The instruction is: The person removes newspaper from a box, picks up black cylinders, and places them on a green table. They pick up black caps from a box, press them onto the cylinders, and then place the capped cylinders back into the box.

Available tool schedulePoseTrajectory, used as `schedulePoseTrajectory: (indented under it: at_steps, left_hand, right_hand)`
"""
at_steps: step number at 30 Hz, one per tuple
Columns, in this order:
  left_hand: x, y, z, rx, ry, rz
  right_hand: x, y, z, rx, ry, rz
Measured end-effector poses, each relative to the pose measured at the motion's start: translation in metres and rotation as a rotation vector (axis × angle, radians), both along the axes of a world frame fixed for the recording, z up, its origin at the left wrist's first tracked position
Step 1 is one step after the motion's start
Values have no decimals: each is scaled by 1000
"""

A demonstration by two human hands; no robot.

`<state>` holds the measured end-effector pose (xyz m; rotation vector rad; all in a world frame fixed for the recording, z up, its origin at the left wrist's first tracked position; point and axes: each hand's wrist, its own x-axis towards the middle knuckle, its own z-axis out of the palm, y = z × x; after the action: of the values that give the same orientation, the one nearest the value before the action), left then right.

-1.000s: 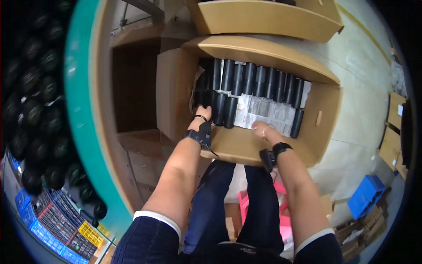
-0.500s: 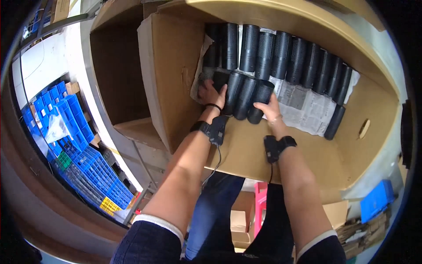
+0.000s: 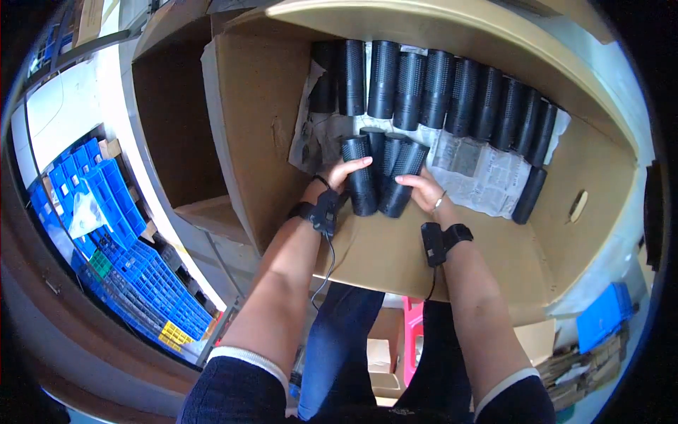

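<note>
Bunch: about four black tubes (image 3: 359, 187) are being held together at the centre of the frame, inside the cardboard box (image 3: 487, 251); whether the box floor is being touched cannot be told.
Left hand (image 3: 339, 173): it is being clamped on the bunch's left side, the thumb lying across a tube's front.
Right hand (image 3: 422, 189): it is being clamped on the bunch's right side.
Tilt: the outer tubes are leaning inward at their lower ends, so an even squeeze is probably being called for, lest a middle tube slip.
Row (image 3: 438, 88): neighbouring tubes are lying side by side across the upper centre, best being left unbumped.
Paper (image 3: 477, 173): it is lying bare right of centre, beside a lone tube (image 3: 531, 196).
Cord (image 3: 330, 272): it is hanging below the left wrist, best being kept off the tubes.
</note>
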<state>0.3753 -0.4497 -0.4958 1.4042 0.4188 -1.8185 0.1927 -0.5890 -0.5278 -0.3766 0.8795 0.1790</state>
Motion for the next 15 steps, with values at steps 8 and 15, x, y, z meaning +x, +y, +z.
schedulePoseTrajectory:
  at_steps: [8,15]
  left_hand:
    - [1,-33,49,-144,176,279]
    - [75,-135,31,-227,-99,217]
  right_hand:
    - [3,-54,91,-242,-59,27]
    - [86,-138,77,-417,-62,53]
